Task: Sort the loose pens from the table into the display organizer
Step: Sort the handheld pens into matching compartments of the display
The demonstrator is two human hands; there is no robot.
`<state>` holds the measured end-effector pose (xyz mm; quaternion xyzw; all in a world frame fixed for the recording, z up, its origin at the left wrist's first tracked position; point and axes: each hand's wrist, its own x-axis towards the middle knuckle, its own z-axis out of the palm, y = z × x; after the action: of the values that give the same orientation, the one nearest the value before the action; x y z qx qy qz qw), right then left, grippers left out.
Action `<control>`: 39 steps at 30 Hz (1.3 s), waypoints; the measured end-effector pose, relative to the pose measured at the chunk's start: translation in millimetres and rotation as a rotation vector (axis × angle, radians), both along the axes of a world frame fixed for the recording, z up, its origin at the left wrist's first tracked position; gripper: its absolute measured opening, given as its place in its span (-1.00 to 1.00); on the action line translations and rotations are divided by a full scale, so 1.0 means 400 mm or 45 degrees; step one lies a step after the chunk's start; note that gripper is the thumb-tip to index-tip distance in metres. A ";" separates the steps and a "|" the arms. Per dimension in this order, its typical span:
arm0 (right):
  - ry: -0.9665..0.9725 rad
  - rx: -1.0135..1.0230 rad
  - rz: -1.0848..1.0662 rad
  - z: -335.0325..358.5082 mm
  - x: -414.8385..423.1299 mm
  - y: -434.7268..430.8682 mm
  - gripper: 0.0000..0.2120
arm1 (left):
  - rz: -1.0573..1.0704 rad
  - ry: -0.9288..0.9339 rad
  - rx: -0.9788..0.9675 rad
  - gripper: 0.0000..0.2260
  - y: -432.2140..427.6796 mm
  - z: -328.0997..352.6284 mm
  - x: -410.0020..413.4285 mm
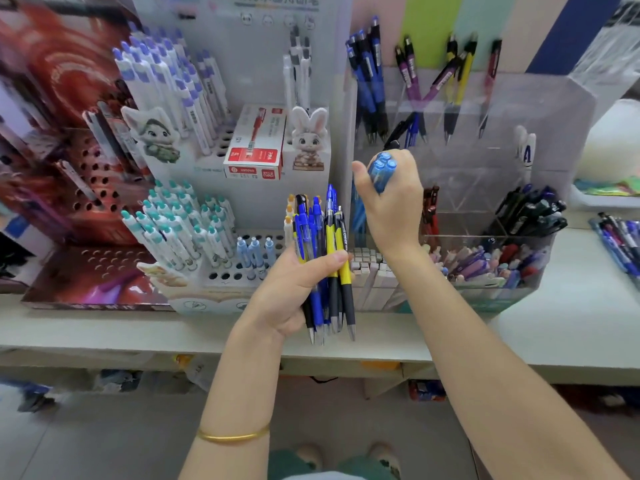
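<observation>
— Right, the fingers (407, 164) of the right hand (391, 202) are curled tight round a small clutch of light-blue pens (381, 169). The caps are up, and the hand is at the left end of the clear acrylic organizer (540, 109).
— And the left hand (291, 289)?
— It's wrapped round a mixed bundle of click pens (329, 244), blue and yellow-and-black, tips down, with the thumb pressed across the barrels.
— How will they handle, do you think?
— Light and stiff, I'd say, but smooth plastic barrels slide against each other. Grip mid-barrel or on the rubber sleeves, where there's some friction. Take one by the clip end and the rest may fan out and drop.
— Fragile?
— Hardly, though the tips could catch on an acrylic wall going in, so lower them straight.
— More to sort?
— Some loose pens (620, 240) lie on the pale table (571, 327) at the far right, well apart from both hands.
— And round about?
— The table looks smooth, so a dropped pen would likely roll. A white hole-board stand (225, 271) of teal-capped pens and a red pen box (256, 143) crowd the left. Below the table edge there's grey floor (104, 438).
</observation>
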<state>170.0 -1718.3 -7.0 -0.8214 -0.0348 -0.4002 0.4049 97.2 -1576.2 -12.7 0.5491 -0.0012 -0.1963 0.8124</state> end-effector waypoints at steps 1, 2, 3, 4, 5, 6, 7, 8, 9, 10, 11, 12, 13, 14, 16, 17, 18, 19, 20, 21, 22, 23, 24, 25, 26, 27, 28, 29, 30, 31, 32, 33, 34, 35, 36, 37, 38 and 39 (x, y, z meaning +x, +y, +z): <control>0.000 -0.113 -0.091 -0.004 0.001 0.003 -0.62 | -0.007 0.001 -0.004 -0.88 0.002 -0.001 0.001; 0.006 -0.246 -0.188 -0.008 0.003 0.003 -0.61 | -0.014 0.003 -0.008 -0.88 0.004 -0.002 0.003; 0.025 -0.346 -0.255 -0.013 0.005 0.002 -0.59 | -0.022 0.004 -0.012 -0.88 0.006 -0.003 0.003; 0.064 -0.381 -0.265 -0.019 0.005 0.001 -0.59 | -0.033 -0.001 -0.016 -0.87 0.008 -0.003 0.004; 0.110 -0.373 -0.229 -0.026 0.003 0.000 -0.59 | -0.047 -0.009 -0.021 -0.85 0.010 -0.004 0.005; 0.165 -0.357 -0.197 -0.032 0.001 -0.001 -0.59 | -0.061 -0.017 -0.027 -0.79 0.011 -0.004 0.005; 0.213 -0.348 -0.198 -0.037 -0.002 -0.001 -0.60 | -0.073 -0.020 -0.033 -0.74 0.013 -0.004 0.005; 0.267 -0.342 -0.210 -0.038 -0.006 0.001 -0.60 | -0.080 -0.022 -0.038 -0.70 0.015 -0.005 0.006; 0.302 -0.350 -0.222 -0.037 -0.010 0.001 -0.58 | -0.084 -0.025 -0.037 -0.68 0.016 -0.006 0.006; 0.327 -0.373 -0.234 -0.033 -0.015 0.004 -0.57 | -0.089 -0.028 -0.034 -0.66 0.018 -0.007 0.007; 0.342 -0.403 -0.247 -0.029 -0.018 0.005 -0.57 | -0.094 -0.031 -0.030 -0.65 0.018 -0.007 0.007; 0.361 -0.430 -0.254 -0.026 -0.020 0.005 -0.58 | -0.095 -0.036 -0.027 -0.64 0.019 -0.007 0.008; 0.383 -0.450 -0.252 -0.026 -0.022 0.004 -0.59 | -0.097 -0.041 -0.029 -0.63 0.020 -0.008 0.008; 0.414 -0.469 -0.240 -0.027 -0.023 0.002 -0.61 | -0.101 -0.042 -0.036 -0.63 0.020 -0.008 0.008; 0.483 -0.525 -0.205 -0.031 -0.025 -0.002 -0.66 | -0.111 -0.042 -0.054 -0.63 0.018 -0.009 0.008; 0.517 -0.552 -0.191 -0.033 -0.027 -0.002 -0.68 | -0.116 -0.045 -0.056 -0.64 0.017 -0.009 0.008; 0.544 -0.557 -0.181 -0.031 -0.029 -0.002 -0.70 | -0.119 -0.047 -0.053 -0.65 0.016 -0.010 0.008; 0.555 -0.532 -0.176 -0.028 -0.033 -0.001 -0.70 | -0.120 -0.050 -0.052 -0.65 0.015 -0.012 0.008; 0.546 -0.496 -0.177 -0.023 -0.040 -0.001 -0.69 | -0.120 -0.050 -0.055 -0.65 0.014 -0.013 0.009; 0.501 -0.469 -0.183 -0.018 -0.046 -0.003 -0.68 | -0.122 -0.050 -0.065 -0.65 0.012 -0.014 0.009; 0.415 -0.443 -0.189 -0.010 -0.055 -0.007 -0.69 | -0.127 -0.049 -0.076 -0.65 0.011 -0.014 0.009; 0.325 -0.398 -0.187 0.002 -0.063 -0.011 -0.71 | -0.131 -0.046 -0.081 -0.66 0.008 -0.016 0.010; 0.261 -0.279 -0.133 0.013 -0.070 -0.017 -0.74 | -0.136 -0.041 -0.083 -0.66 0.004 -0.017 0.010; 0.271 -0.093 -0.021 0.029 -0.076 -0.023 -0.76 | -0.142 -0.037 -0.083 -0.67 0.001 -0.018 0.010; 0.355 0.122 0.119 0.045 -0.081 -0.027 -0.75 | -0.156 -0.037 -0.083 -0.67 -0.004 -0.017 0.009; 0.487 0.296 0.245 0.057 -0.085 -0.032 -0.73 | -0.175 -0.040 -0.082 -0.66 -0.010 -0.016 0.009; 0.616 0.372 0.331 0.063 -0.087 -0.038 -0.71 | -0.195 -0.045 -0.081 -0.64 -0.017 -0.016 0.008; 0.696 0.356 0.378 0.062 -0.090 -0.044 -0.69 | -0.211 -0.053 -0.081 -0.64 -0.026 -0.015 0.007; 0.709 0.324 0.394 0.059 -0.093 -0.050 -0.69 | -0.222 -0.054 -0.079 -0.66 -0.035 -0.012 0.006; 0.688 0.317 0.382 0.056 -0.096 -0.055 -0.71 | -0.230 -0.055 -0.082 -0.66 -0.047 -0.010 0.005; 0.655 0.340 0.357 0.053 -0.100 -0.060 -0.73 | -0.234 -0.057 -0.085 -0.65 -0.059 -0.009 0.004; 0.618 0.369 0.327 0.048 -0.104 -0.068 -0.77 | -0.239 -0.065 -0.085 -0.64 -0.073 -0.007 0.001; 0.585 0.388 0.298 0.044 -0.107 -0.077 -0.82 | -0.243 -0.068 -0.088 -0.63 -0.088 -0.002 -0.002; 0.556 0.390 0.268 0.042 -0.111 -0.084 -0.86 | -0.251 -0.065 -0.103 -0.63 -0.103 0.000 -0.004; 0.529 0.383 0.233 0.042 -0.115 -0.090 -0.87 | -0.258 -0.054 -0.122 -0.63 -0.119 0.004 -0.007; 0.506 0.380 0.196 0.042 -0.118 -0.096 -0.86 | -0.262 -0.040 -0.141 -0.65 -0.135 0.005 -0.008; 0.490 0.383 0.161 0.043 -0.119 -0.103 -0.85 | -0.264 -0.023 -0.161 -0.65 -0.149 0.009 -0.010; 0.483 0.388 0.128 0.044 -0.120 -0.109 -0.83 | -0.266 -0.006 -0.184 -0.65 -0.164 0.010 -0.010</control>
<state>122.0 -1762.1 10.7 -0.8084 0.0620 -0.2188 0.5428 93.3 -1641.7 -8.6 0.4865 -0.0744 -0.2778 0.8250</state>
